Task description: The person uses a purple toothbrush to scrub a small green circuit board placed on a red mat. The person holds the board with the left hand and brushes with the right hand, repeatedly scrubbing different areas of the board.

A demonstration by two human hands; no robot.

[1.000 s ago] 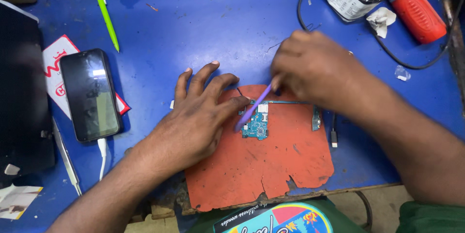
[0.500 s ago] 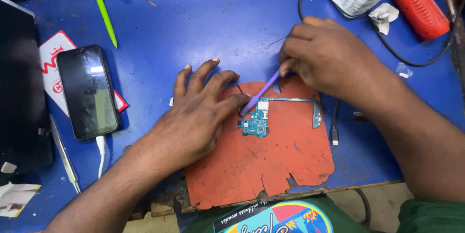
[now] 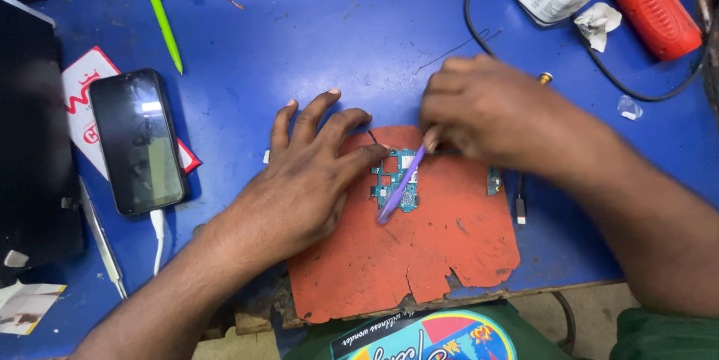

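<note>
Your right hand [image 3: 487, 117] is motion-blurred and hides the purple tool's [image 3: 401, 185] upper end. Your left hand [image 3: 311, 173] covers the orange mat's [image 3: 419, 255] left part. A dark slab [image 3: 30, 143] is cut off at the left edge.

On my blue table [image 3: 314, 23], a black phone [image 3: 138, 143] lies at my left atop a red-and-white card [image 3: 79, 90], with a white cable [image 3: 159, 236] plugged into its near end. A green pen [image 3: 161, 12] sits above it. At the far right, 1 red canister [image 3: 653, 7] rests beside crumpled white paper [image 3: 597, 25].
</note>
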